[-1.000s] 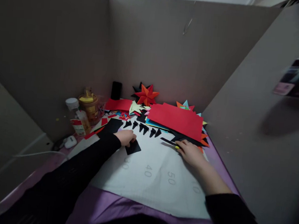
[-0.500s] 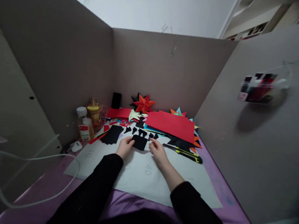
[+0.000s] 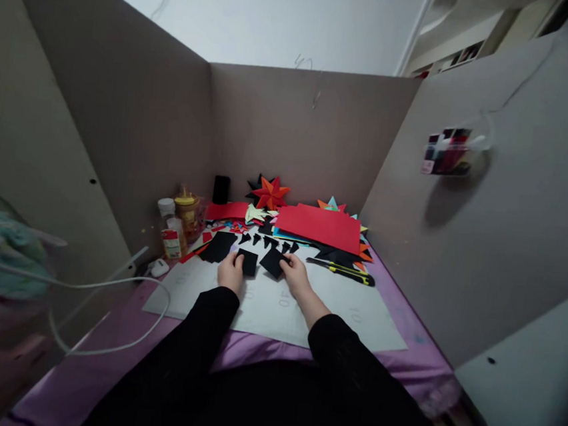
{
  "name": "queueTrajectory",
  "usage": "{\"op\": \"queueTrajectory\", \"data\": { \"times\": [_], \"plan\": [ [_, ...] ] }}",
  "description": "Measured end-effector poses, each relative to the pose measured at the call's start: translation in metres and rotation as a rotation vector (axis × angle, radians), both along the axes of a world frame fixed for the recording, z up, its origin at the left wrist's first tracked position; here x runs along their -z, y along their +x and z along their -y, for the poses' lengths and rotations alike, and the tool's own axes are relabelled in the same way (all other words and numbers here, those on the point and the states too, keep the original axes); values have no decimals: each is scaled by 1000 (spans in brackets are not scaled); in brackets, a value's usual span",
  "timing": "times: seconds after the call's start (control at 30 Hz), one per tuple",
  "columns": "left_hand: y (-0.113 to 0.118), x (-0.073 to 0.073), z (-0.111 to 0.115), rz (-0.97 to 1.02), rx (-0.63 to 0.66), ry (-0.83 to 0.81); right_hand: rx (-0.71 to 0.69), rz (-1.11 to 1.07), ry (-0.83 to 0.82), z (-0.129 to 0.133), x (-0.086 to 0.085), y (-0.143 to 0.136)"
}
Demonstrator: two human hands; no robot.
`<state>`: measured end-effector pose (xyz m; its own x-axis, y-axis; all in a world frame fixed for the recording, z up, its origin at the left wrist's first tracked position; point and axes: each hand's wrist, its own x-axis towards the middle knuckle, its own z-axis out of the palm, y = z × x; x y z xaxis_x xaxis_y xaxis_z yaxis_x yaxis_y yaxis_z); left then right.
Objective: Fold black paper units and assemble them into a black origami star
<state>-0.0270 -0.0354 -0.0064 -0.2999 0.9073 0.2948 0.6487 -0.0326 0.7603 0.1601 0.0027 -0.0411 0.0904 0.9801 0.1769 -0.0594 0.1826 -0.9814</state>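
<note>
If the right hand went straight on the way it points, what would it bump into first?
The right hand would probably meet the small black pieces first, just past the black square it holds. The hand's height is hard to tell, so it might pass over them.

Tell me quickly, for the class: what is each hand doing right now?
Left hand: closed, holding a black paper square.
Right hand: closed, holding another black paper piece.

Flat grey partition panels [image 3: 302, 128] line the left, far and right edges of the purple-clothed desk [image 3: 406, 305]. A smooth whitish wall [image 3: 292, 19] shows above its far edge.
</note>
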Motion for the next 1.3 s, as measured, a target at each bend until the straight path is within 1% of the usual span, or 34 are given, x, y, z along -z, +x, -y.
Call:
{"op": "queueTrajectory", "data": {
  "times": [0.07,0.13,0.17,0.2,0.23,0.3,0.33,0.37,0.4,0.47,0.53,0.6,0.67,0.73,0.83,0.9,0.97,1.07,1.2,1.3],
  "plan": [
    [-6,-5,3,-69,-121,17,9,-14,-11,-2,2,1],
    [-5,-11,7,-133,-245,47,1,-25,-26,-2,2,2],
    [-3,-13,10,-156,-263,74,-3,-28,-27,-1,1,2],
    [2,-14,12,-168,-221,105,-3,-21,-18,1,0,1],
    [7,-14,14,-168,-110,133,-1,-2,5,3,-1,1],
    [19,-11,18,-108,208,168,-2,66,78,9,-5,1],
    [24,-9,18,-44,333,171,-13,105,120,11,-7,1],
    [29,-7,19,29,414,167,-30,134,156,14,-9,0],
    [32,-4,18,111,442,168,-51,148,182,16,-11,0],
    [34,-1,16,276,427,167,-105,153,210,21,-13,-1],
    [32,1,13,418,420,117,-163,160,221,24,-13,-3],
    [28,3,8,514,483,4,-206,181,219,26,-12,-5],
    [23,5,3,576,519,-73,-189,185,199,26,-11,-6],
    [18,7,-1,634,462,-66,-144,185,190,26,-10,-4],
    [12,11,-6,762,350,-42,-113,244,269,26,-10,-1],
    [11,11,-6,859,344,-42,-130,301,330,27,-12,0],
    [11,10,-3,926,375,-36,-156,335,356,29,-13,-1],
    [13,4,2,972,465,-27,-190,326,345,30,-14,-3],
    [14,-2,7,1035,571,-67,-189,206,292,28,-17,-3],
    [13,-3,7,1050,607,-119,-179,86,259,29,-21,-2]
  ]
}}
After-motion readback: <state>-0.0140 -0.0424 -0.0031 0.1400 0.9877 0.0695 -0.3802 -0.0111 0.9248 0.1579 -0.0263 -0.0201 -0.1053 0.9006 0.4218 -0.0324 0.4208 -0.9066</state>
